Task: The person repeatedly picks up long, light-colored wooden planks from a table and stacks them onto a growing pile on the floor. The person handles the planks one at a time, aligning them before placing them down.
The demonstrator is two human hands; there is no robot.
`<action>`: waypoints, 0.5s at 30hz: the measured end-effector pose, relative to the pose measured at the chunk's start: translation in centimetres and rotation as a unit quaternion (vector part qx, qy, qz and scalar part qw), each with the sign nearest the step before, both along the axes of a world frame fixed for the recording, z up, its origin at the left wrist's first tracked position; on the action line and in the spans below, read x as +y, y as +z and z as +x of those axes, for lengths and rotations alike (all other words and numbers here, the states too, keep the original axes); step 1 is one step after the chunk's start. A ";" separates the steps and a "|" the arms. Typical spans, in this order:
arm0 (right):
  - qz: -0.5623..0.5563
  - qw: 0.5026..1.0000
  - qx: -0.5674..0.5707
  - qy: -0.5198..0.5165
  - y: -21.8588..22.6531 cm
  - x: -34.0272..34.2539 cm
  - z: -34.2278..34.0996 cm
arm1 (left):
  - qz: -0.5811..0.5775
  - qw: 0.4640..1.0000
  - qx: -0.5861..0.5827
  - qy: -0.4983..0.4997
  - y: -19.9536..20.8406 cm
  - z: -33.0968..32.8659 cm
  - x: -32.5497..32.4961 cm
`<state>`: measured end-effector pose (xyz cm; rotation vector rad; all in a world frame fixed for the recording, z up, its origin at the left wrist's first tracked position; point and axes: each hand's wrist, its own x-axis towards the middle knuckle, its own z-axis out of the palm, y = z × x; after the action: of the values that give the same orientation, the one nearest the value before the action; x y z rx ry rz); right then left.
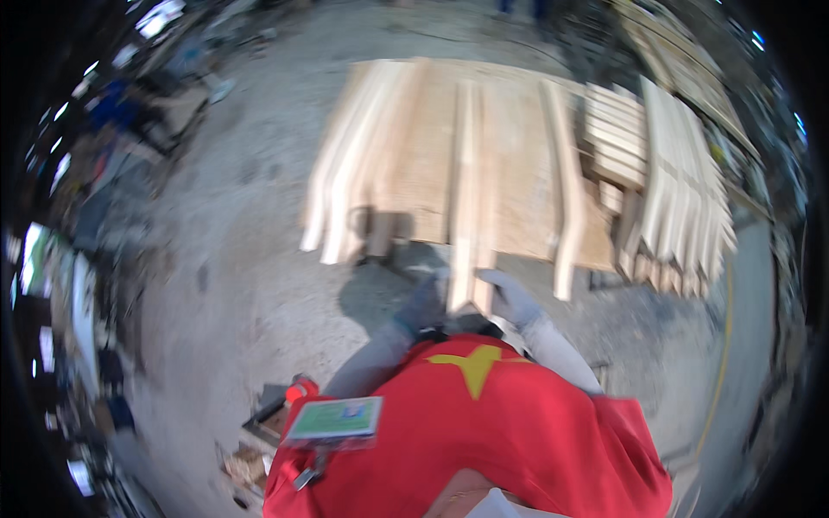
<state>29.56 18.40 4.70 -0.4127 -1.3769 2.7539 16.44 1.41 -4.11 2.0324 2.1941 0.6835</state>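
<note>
Two long pale wooden strips [464, 190] lie side by side across the middle of a board-topped table, their near ends jutting past its edge towards me. My left hand [425, 302], in a grey glove, is closed at the left side of those ends. From the right, my gloved right hand [511, 298] is closed round the same ends, its fingers against the wood. Motion blur softens both hands and hides the finger detail. Another slightly bent wooden strip [566, 190] rests apart to the right.
Several similar bent strips [367, 155] lie together along the left of the wooden tabletop [518, 164]. To the right stand a stack of short wooden blocks [615, 134] and a bundle of angled strips [682, 186]. Grey concrete floor [233, 207] surrounds the table.
</note>
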 end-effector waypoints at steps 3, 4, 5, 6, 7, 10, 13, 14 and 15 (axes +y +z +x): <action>-0.183 0.982 -0.041 -0.005 -1.1 0.4 0.3 | 0.119 0.981 -0.153 -0.010 1.6 0.3 1.4; -0.095 0.995 -0.036 -0.018 -2.8 1.0 0.5 | 0.007 0.914 -0.400 -0.069 3.7 0.7 2.3; -0.006 0.999 -0.035 -0.030 -4.7 1.5 0.6 | -0.059 0.619 -0.782 -0.044 6.3 0.9 3.1; -0.116 0.991 -0.059 0.016 -2.3 1.5 0.6 | -0.077 0.404 -0.907 0.088 8.3 1.2 2.8; -0.218 0.971 -0.087 0.050 0.3 1.1 0.4 | -0.070 0.397 -0.911 0.087 9.3 1.6 2.1; -0.190 0.977 -0.098 0.013 0.1 0.2 1.3 | -0.062 0.382 -0.915 0.112 11.5 2.9 1.4; -0.198 0.977 -0.074 0.038 0.3 0.5 0.8 | -0.065 0.407 -0.908 0.076 11.2 2.3 1.5; -0.176 0.977 -0.120 0.017 0.4 0.5 0.6 | -0.076 0.389 -0.916 0.055 11.1 2.0 1.5; -0.152 0.981 -0.124 0.012 0.3 0.7 0.6 | -0.075 0.396 -0.914 0.051 10.5 1.9 1.7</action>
<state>30.19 19.15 4.96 -0.7791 -0.9989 3.0234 18.35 3.07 6.42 0.0426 0.6655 1.4264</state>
